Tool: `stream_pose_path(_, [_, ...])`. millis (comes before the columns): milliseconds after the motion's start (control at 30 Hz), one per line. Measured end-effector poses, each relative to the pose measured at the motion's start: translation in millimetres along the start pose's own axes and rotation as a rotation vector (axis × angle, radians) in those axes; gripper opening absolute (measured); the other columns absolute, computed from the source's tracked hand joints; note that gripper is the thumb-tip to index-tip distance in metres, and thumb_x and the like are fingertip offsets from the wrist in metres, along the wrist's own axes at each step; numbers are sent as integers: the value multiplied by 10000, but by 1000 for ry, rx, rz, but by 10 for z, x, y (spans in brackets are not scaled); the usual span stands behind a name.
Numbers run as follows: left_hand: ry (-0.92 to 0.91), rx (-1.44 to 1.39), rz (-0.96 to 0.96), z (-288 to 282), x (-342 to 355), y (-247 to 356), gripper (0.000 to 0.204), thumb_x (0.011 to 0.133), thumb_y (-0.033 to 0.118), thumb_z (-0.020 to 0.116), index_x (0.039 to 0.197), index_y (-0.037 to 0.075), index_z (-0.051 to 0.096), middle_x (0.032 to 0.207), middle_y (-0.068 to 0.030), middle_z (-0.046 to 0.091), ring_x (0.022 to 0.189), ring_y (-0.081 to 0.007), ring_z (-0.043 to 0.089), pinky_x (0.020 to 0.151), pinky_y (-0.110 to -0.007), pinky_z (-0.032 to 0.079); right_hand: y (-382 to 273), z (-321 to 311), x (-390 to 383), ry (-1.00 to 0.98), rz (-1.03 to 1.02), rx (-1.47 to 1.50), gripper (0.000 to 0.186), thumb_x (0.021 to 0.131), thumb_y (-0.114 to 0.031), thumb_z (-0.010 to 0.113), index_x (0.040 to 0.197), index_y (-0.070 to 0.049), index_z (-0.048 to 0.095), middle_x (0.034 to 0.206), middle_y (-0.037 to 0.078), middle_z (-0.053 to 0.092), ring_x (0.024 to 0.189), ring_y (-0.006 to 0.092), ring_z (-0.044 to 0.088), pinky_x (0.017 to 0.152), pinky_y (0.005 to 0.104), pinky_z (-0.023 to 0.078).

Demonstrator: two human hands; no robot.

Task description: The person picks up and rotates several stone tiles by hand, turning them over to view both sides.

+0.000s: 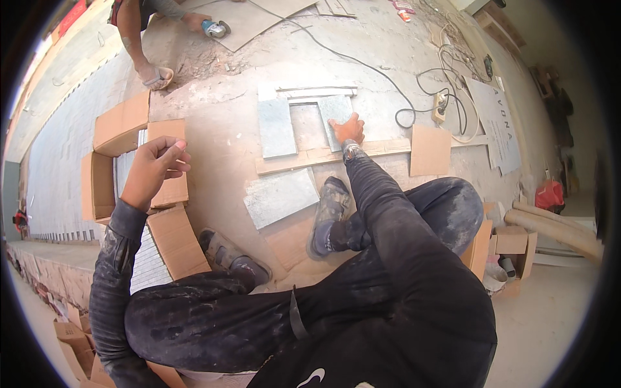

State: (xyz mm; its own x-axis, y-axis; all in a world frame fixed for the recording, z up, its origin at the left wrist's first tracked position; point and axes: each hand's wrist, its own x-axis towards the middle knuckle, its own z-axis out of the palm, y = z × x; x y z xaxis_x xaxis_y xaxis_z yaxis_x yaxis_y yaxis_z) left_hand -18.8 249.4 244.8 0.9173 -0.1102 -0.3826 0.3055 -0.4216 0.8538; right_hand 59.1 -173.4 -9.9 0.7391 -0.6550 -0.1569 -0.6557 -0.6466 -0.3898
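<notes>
A: Grey stone tile [336, 118] lies on the dusty floor beside a second grey tile [276, 127]; right hand [347, 129] presses flat on its near corner, fingers spread, gripping nothing.

B: Left hand [155, 167]?

A: Raised over the opened cardboard box [116, 171], fingers loosely curled, empty. Judged: two tiles set, a third tile [281, 196] loose by the shoe, box stock unlaid.

Matt grey stone tile [337, 116], brown cardboard boxes [169, 239], dusty concrete floor [213, 123].
</notes>
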Motion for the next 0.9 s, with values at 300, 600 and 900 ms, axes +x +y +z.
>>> stream_pose_path(300, [-10, -10, 4, 54, 46, -1, 328, 919, 348, 611, 976, 25, 632, 833, -54, 659, 741, -123, 653, 677, -242, 506, 38, 201, -295, 69, -87, -225, 980, 653, -498, 786, 1425, -111, 323, 1313, 166, 429, 1249, 309, 381, 1023, 498, 321])
stream_pose_path(600, [1, -19, -3, 34, 19, -68, 325, 923, 347, 604, 965, 26, 631, 823, -51, 656, 725, -118, 644, 679, -242, 506, 105, 176, -212, 121, -103, -93, 1012, 649, -456, 816, 1440, -103, 292, 1379, 185, 395, 1296, 328, 351, 1051, 523, 292])
stream_pose_path(900, [-75, 22, 16, 32, 110, -139, 309, 937, 360, 585, 986, 59, 633, 842, -35, 663, 752, -111, 654, 695, -242, 523, -395, 246, -531, 127, -255, -70, 1018, 693, -550, 752, 1451, -83, 261, 1416, 233, 332, 1314, 361, 335, 1076, 533, 264])
